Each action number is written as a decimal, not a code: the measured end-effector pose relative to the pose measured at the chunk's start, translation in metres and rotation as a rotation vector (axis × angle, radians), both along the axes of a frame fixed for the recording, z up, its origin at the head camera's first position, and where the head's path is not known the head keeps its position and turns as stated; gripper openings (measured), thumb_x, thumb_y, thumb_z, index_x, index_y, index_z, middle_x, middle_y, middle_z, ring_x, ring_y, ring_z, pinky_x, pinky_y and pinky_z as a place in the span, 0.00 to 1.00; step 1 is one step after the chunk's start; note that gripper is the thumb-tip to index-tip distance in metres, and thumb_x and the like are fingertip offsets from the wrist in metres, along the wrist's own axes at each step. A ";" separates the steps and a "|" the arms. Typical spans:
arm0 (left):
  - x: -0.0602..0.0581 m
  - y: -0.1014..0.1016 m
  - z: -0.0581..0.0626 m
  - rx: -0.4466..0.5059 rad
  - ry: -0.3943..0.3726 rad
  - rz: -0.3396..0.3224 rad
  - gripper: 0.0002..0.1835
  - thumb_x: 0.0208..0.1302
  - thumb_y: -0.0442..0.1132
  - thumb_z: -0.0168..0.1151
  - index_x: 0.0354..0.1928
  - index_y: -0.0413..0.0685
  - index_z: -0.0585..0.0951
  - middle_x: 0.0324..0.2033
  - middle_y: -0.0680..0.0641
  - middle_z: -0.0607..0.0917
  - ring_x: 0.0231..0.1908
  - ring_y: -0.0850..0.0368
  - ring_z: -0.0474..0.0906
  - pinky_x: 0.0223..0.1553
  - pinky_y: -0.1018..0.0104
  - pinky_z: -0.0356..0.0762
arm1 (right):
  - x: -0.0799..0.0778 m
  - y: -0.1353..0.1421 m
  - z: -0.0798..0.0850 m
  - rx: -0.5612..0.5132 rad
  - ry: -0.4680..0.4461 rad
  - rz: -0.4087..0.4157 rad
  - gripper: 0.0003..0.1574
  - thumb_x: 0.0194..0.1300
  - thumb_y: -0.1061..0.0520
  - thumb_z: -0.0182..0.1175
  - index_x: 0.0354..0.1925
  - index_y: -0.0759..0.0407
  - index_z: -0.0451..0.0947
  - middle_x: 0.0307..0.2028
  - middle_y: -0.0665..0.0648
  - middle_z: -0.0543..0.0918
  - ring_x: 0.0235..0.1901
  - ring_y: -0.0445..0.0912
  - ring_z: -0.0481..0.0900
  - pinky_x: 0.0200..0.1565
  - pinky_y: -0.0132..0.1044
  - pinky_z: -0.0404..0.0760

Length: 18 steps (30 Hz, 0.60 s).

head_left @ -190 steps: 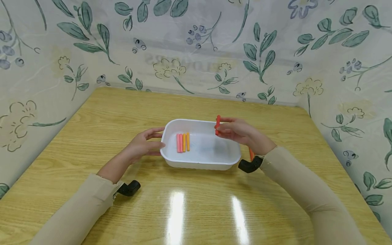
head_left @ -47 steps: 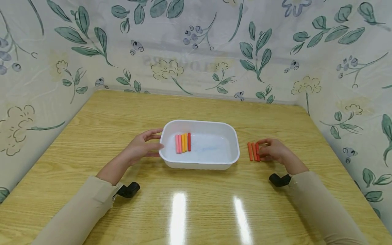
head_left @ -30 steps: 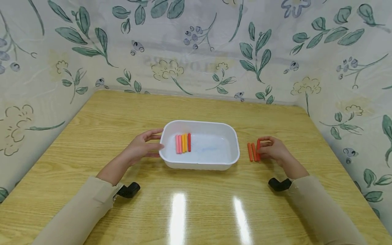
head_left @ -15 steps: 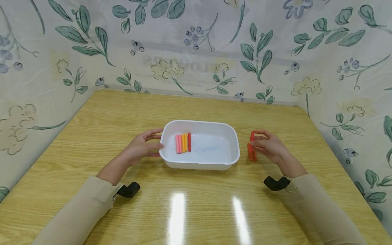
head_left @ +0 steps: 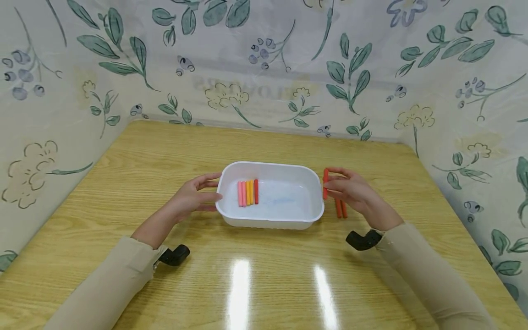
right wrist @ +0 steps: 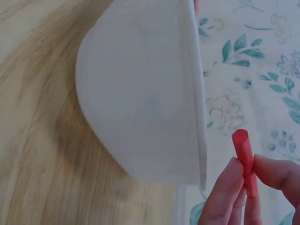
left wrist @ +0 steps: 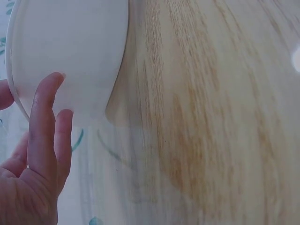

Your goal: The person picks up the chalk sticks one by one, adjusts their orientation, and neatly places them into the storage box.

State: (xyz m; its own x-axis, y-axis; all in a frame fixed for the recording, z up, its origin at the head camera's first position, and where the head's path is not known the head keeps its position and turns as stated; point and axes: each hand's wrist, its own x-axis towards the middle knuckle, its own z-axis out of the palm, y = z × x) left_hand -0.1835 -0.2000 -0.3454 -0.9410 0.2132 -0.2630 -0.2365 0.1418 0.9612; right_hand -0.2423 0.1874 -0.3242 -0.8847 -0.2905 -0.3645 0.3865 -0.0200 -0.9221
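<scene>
My right hand [head_left: 350, 188] pinches a red crayon [head_left: 326, 183] upright between thumb and fingertips, right at the container's right rim. The right wrist view shows this crayon [right wrist: 246, 161] with its blunt end facing up, beside the container's white wall [right wrist: 140, 93]. My left hand [head_left: 195, 195] holds the left end of the white plastic container [head_left: 268, 223], thumb at the rim and fingers along the outside wall [left wrist: 75, 51]. Inside, at the left, stand side by side pink crayons [head_left: 241, 194], orange-yellow crayons [head_left: 250, 192] and one red crayon [head_left: 256, 191].
Two orange-red crayons [head_left: 341, 209] lie on the wooden table [head_left: 280, 275] right of the container, partly under my right hand. Floral sheeting [head_left: 272, 68] rises behind the table and on both sides. Dark wrist mounts [head_left: 363, 240] jut from the sleeves.
A red crayon has joined the row in the container. My right hand then picked another red crayon from the group on the table and moved left to the rim. The left hand stayed put.
</scene>
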 end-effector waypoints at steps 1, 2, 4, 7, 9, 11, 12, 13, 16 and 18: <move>0.000 0.000 0.000 0.001 0.001 -0.001 0.38 0.61 0.30 0.60 0.71 0.43 0.56 0.64 0.33 0.59 0.54 0.36 0.69 0.44 0.53 0.81 | -0.002 -0.003 0.000 -0.003 -0.005 0.000 0.36 0.63 0.70 0.54 0.66 0.63 0.53 0.46 0.58 0.70 0.36 0.44 0.78 0.48 0.36 0.80; 0.000 0.000 0.001 0.001 0.001 -0.002 0.38 0.61 0.30 0.60 0.71 0.43 0.55 0.64 0.33 0.59 0.54 0.36 0.69 0.44 0.53 0.80 | -0.003 -0.005 0.001 -0.002 -0.007 0.006 0.36 0.64 0.70 0.54 0.66 0.63 0.54 0.46 0.58 0.70 0.37 0.44 0.78 0.49 0.37 0.79; 0.001 0.000 0.001 0.000 0.002 -0.006 0.38 0.61 0.30 0.60 0.71 0.43 0.55 0.64 0.32 0.59 0.54 0.35 0.68 0.44 0.52 0.80 | -0.006 -0.011 0.003 -0.002 -0.019 0.014 0.35 0.64 0.70 0.53 0.66 0.62 0.54 0.47 0.58 0.70 0.40 0.46 0.77 0.52 0.39 0.78; 0.001 0.000 0.002 -0.002 0.000 -0.005 0.37 0.61 0.30 0.59 0.71 0.43 0.55 0.63 0.32 0.59 0.54 0.35 0.68 0.44 0.52 0.80 | -0.008 -0.019 0.007 -0.006 -0.040 0.028 0.36 0.65 0.69 0.53 0.68 0.61 0.53 0.53 0.64 0.69 0.48 0.51 0.75 0.55 0.41 0.75; 0.001 0.000 0.002 -0.004 -0.002 -0.002 0.37 0.61 0.29 0.59 0.71 0.43 0.55 0.63 0.32 0.59 0.54 0.35 0.68 0.44 0.52 0.80 | -0.009 -0.024 0.010 0.008 -0.057 0.041 0.36 0.66 0.67 0.53 0.68 0.60 0.53 0.59 0.66 0.66 0.52 0.52 0.73 0.56 0.40 0.74; 0.001 0.000 0.001 -0.005 -0.005 0.001 0.37 0.62 0.29 0.59 0.71 0.43 0.55 0.63 0.33 0.59 0.54 0.35 0.68 0.44 0.53 0.80 | -0.011 -0.030 0.012 -0.013 -0.089 0.031 0.36 0.66 0.67 0.53 0.69 0.59 0.53 0.61 0.67 0.65 0.52 0.52 0.74 0.56 0.39 0.74; 0.001 0.000 0.001 -0.004 -0.006 0.002 0.37 0.62 0.29 0.59 0.71 0.43 0.55 0.63 0.33 0.59 0.54 0.35 0.68 0.44 0.52 0.80 | -0.012 -0.034 0.013 -0.021 -0.105 0.021 0.36 0.66 0.67 0.53 0.69 0.59 0.54 0.60 0.66 0.66 0.49 0.51 0.75 0.55 0.38 0.75; 0.001 0.000 0.001 -0.005 -0.007 0.003 0.37 0.62 0.29 0.59 0.71 0.43 0.55 0.63 0.33 0.59 0.54 0.35 0.68 0.44 0.53 0.80 | -0.014 -0.037 0.014 -0.033 -0.122 0.012 0.36 0.66 0.67 0.53 0.69 0.59 0.54 0.59 0.66 0.67 0.47 0.50 0.76 0.54 0.37 0.76; 0.002 0.000 0.001 -0.008 -0.006 0.003 0.37 0.62 0.29 0.59 0.71 0.43 0.55 0.63 0.32 0.59 0.55 0.34 0.68 0.44 0.52 0.80 | -0.019 -0.047 0.016 -0.073 -0.178 -0.026 0.36 0.65 0.68 0.54 0.68 0.57 0.55 0.54 0.62 0.70 0.44 0.49 0.77 0.48 0.36 0.80; 0.002 0.001 0.001 -0.009 -0.005 0.002 0.37 0.62 0.29 0.59 0.71 0.43 0.55 0.63 0.32 0.59 0.55 0.34 0.67 0.45 0.52 0.80 | -0.022 -0.053 0.017 -0.075 -0.208 -0.036 0.36 0.65 0.68 0.54 0.68 0.56 0.56 0.52 0.60 0.71 0.44 0.49 0.77 0.45 0.35 0.82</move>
State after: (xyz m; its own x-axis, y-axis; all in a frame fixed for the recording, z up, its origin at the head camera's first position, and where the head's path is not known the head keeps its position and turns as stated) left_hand -0.1814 -0.1993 -0.3441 -0.9402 0.2087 -0.2692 -0.2413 0.1497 0.9588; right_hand -0.2643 0.1339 -0.3072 -0.8031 -0.2930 -0.5188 0.5659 -0.1026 -0.8181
